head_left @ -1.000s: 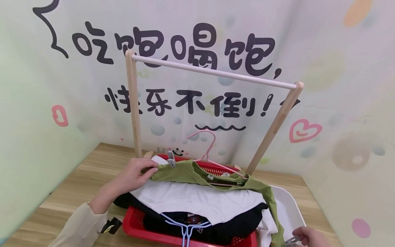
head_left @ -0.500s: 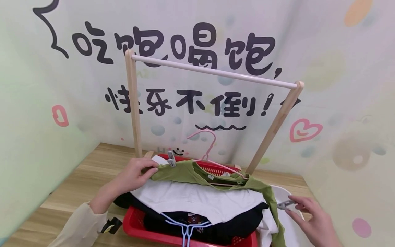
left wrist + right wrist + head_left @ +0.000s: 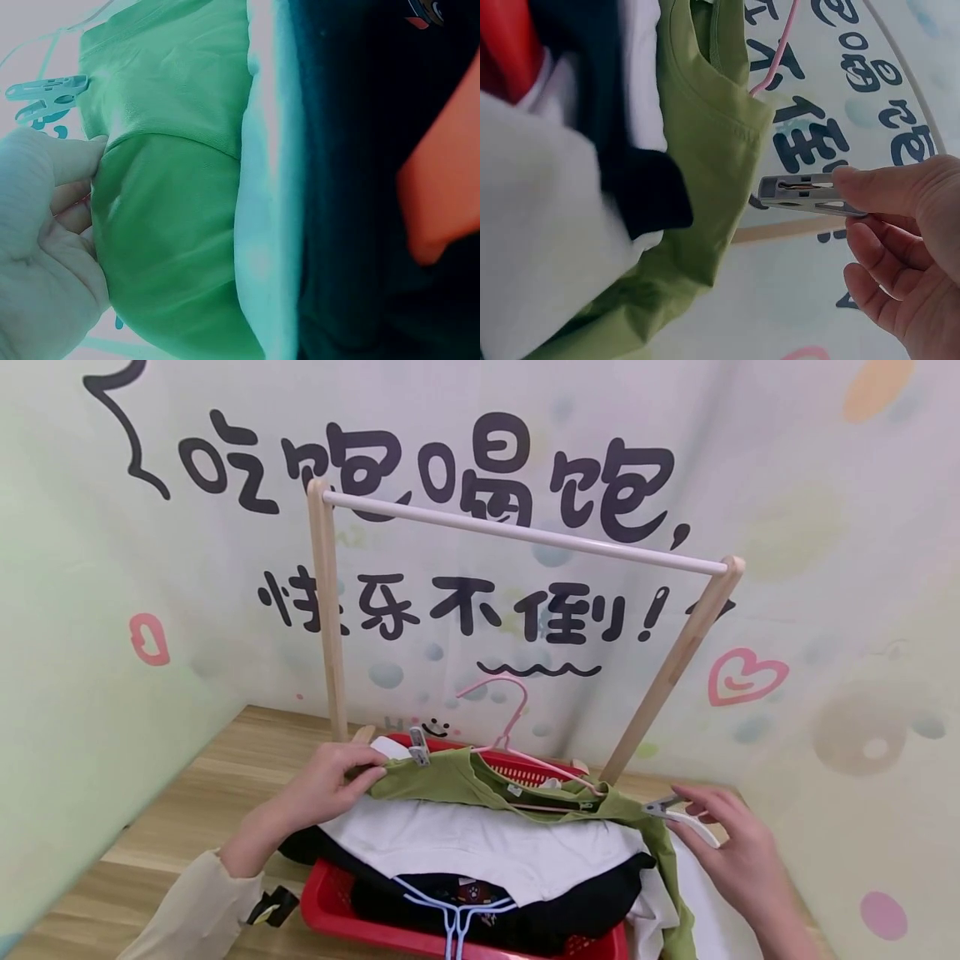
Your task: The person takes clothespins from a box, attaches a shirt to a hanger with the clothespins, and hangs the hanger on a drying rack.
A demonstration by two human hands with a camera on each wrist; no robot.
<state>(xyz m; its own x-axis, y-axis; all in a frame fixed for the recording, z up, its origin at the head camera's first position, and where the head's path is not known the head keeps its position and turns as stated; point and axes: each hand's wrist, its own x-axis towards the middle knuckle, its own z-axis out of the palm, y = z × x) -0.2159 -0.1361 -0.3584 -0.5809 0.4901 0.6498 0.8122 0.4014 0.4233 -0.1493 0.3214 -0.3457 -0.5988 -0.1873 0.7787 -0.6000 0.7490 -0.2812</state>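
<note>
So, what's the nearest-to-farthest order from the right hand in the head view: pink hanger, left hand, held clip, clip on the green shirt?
1. Held clip: in the right hand.
2. Pink hanger: at the neck of the green shirt.
3. Other clip: on the shirt's left side.
4. Left hand: farther left, pinching the shirt.

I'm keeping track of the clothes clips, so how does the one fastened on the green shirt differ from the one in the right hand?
The fastened clip grips the green shirt; the held clip sits just off the fabric, pinched in the right hand. In the head view, the fastened clip stands nearly upright, while the held clip lies closer to sideways. Both look gray there.
</note>
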